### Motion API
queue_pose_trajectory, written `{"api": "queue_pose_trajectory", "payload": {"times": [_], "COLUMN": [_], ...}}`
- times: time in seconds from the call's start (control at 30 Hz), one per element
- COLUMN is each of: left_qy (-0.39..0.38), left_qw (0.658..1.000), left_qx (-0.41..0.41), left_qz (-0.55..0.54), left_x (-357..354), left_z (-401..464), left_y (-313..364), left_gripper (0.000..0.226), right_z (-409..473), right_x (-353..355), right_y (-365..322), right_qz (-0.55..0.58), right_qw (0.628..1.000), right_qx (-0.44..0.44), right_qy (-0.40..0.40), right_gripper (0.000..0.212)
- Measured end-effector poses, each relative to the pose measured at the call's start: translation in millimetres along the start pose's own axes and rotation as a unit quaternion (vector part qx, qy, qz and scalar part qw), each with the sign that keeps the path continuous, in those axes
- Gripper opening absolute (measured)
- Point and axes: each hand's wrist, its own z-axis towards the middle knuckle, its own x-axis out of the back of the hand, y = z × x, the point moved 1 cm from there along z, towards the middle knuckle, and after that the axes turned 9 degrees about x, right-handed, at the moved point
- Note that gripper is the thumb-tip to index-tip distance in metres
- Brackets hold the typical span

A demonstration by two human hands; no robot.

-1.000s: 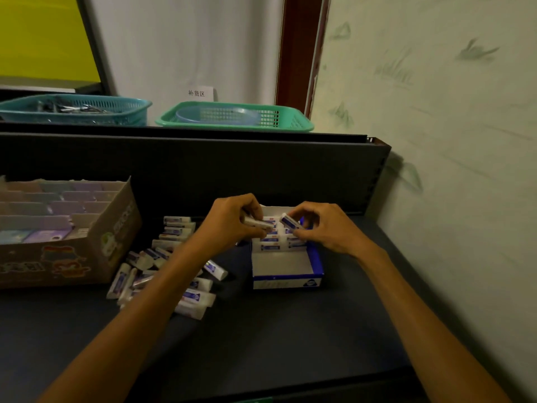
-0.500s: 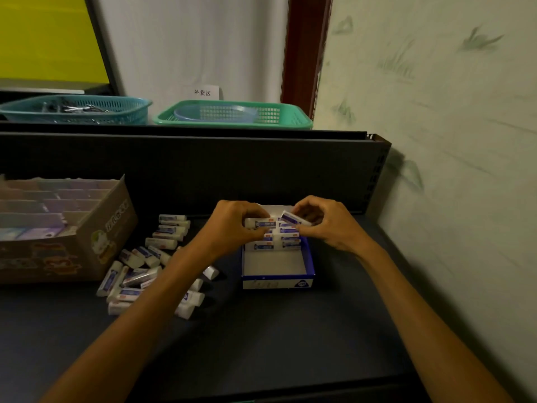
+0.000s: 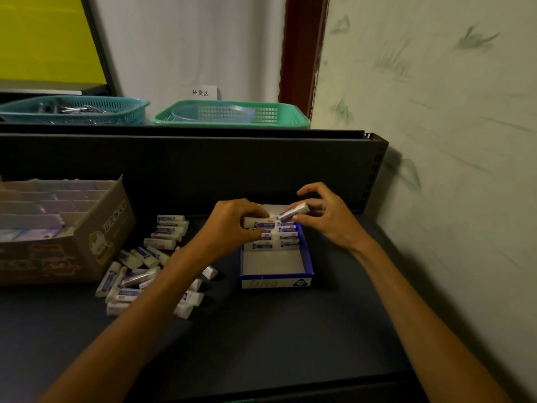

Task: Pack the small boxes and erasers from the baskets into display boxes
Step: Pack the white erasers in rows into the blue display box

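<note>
A blue and white display box sits on the dark shelf, its far half filled with two rows of white erasers; its near half is bare. My left hand pinches one eraser over the left row. My right hand holds another eraser tilted above the right row, with its other fingers spread. A loose pile of erasers lies left of the box, partly hidden under my left forearm.
A cardboard box packed with pastel small boxes stands at the left. Behind a dark back panel sit a teal basket and a green basket. A wall runs close along the right.
My right hand has lifted its eraser slightly and opened its outer fingers. My left hand keeps its eraser over the left row. The view has shifted a little.
</note>
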Motion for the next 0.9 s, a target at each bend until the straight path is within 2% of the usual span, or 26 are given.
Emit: {"api": "queue_pose_trajectory", "payload": {"times": [0.13, 0.33, 0.47, 0.53, 0.7, 0.9], "left_qy": [0.001, -0.001, -0.002, -0.002, -0.001, -0.011], "left_qw": [1.0, 1.0, 1.0, 1.0, 1.0, 1.0], "left_qx": [-0.003, -0.005, -0.009, -0.01, -0.009, 0.006], "left_qz": [-0.003, -0.006, -0.005, -0.002, 0.0, -0.017], "left_x": [-1, 1, 1, 1, 0, -1], "left_z": [-1, -5, -7, -8, -9, -13], "left_y": [0, 0, 1, 1, 1, 4], "left_gripper": [0.03, 0.03, 0.031, 0.031, 0.032, 0.031], "right_z": [0, -1, -2, -3, -6, -8], "right_x": [-3, -5, -7, -8, -8, -8], "right_y": [1, -2, -3, -3, -2, -5], "right_qz": [-0.019, -0.023, -0.036, -0.056, -0.027, -0.054], "right_qw": [0.999, 1.0, 0.999, 0.998, 0.999, 0.998], "right_qx": [-0.007, 0.011, 0.009, 0.011, -0.008, 0.021], "right_qy": [0.03, 0.016, -0.005, -0.012, 0.041, -0.018], "right_gripper": [0.034, 0.024, 0.047, 0.051, 0.035, 0.03]}}
